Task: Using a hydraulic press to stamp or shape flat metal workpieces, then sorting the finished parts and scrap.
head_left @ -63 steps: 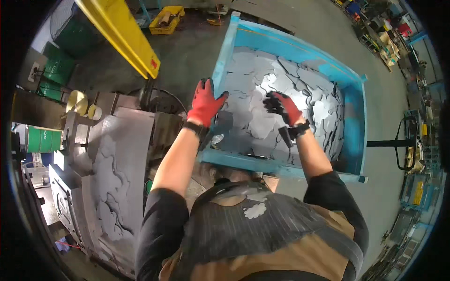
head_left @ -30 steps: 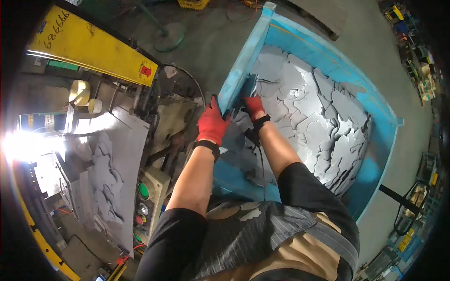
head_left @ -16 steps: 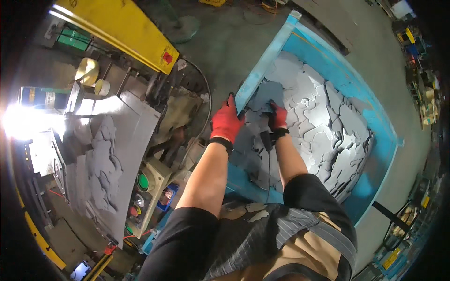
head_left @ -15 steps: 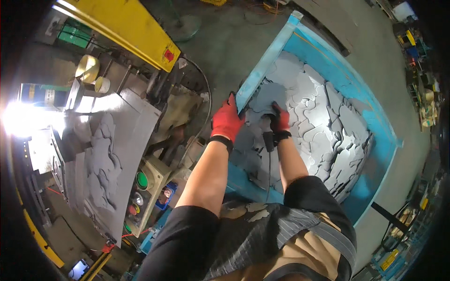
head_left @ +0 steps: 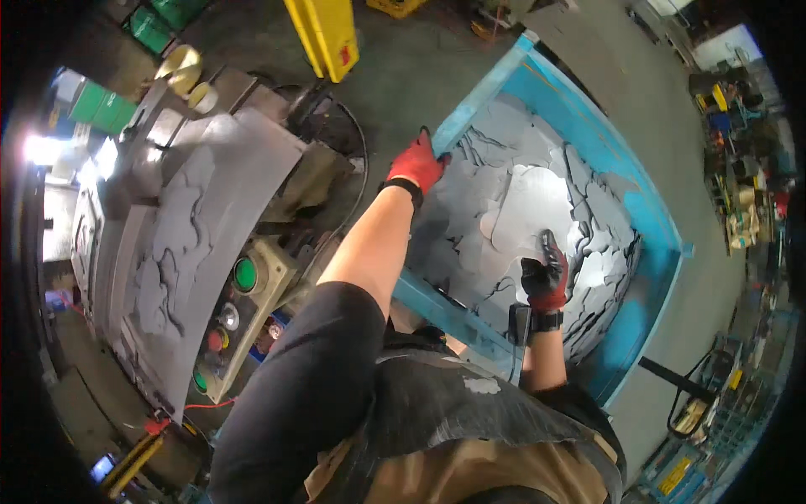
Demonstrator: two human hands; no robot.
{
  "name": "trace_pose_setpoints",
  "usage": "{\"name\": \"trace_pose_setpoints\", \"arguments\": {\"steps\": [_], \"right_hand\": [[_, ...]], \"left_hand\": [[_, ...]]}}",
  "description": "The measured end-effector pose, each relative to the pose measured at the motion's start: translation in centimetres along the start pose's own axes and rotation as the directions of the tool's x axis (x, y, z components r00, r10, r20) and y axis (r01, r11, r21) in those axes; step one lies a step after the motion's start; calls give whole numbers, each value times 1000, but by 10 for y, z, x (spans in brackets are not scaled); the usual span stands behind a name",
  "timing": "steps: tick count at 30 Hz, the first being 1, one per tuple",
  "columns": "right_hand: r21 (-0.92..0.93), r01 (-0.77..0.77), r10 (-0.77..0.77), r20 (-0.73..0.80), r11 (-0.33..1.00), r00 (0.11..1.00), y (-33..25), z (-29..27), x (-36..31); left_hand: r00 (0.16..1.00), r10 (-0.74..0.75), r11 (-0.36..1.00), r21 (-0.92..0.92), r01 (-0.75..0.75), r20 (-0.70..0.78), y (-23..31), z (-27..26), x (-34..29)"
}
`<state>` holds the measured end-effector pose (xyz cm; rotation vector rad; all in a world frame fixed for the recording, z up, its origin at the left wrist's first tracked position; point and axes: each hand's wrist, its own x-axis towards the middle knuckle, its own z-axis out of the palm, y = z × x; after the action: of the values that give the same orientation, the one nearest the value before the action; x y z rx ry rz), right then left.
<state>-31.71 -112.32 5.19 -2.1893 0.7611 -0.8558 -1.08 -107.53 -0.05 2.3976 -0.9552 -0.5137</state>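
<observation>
A light-blue metal bin holds a heap of flat grey metal pieces with wavy, rounded outlines. My left hand, in a red glove with dark fingertips, grips the bin's left rim. Over the near part of the heap is my right hand, in a red glove with a black palm. Its palm is turned up, the fingers are loosely bent and apart, and nothing shows in it. By the right wrist hangs a small dark box with a thin cable.
To the left, a sloping metal table carries more grey pieces. Below it is a control box with green and red buttons. A yellow beam stands beyond. Crowded shelves line the far right.
My right hand has left the pieces near the left rim and moved right and nearer to me, turning palm up. My left hand remains on the rim, slightly farther away.
</observation>
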Motion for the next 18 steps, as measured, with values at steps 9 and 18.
{"name": "trace_pose_setpoints", "arguments": {"steps": [9,18], "right_hand": [[106,68,-92,248,992,964,-113,52,16],[684,-181,-290,513,706,808,-270,180,67]], "left_hand": [[936,305,57,-985,166,175,-24,-86,-165],[983,-180,-323,-943,-85,-27,-149,-265,-271]]}}
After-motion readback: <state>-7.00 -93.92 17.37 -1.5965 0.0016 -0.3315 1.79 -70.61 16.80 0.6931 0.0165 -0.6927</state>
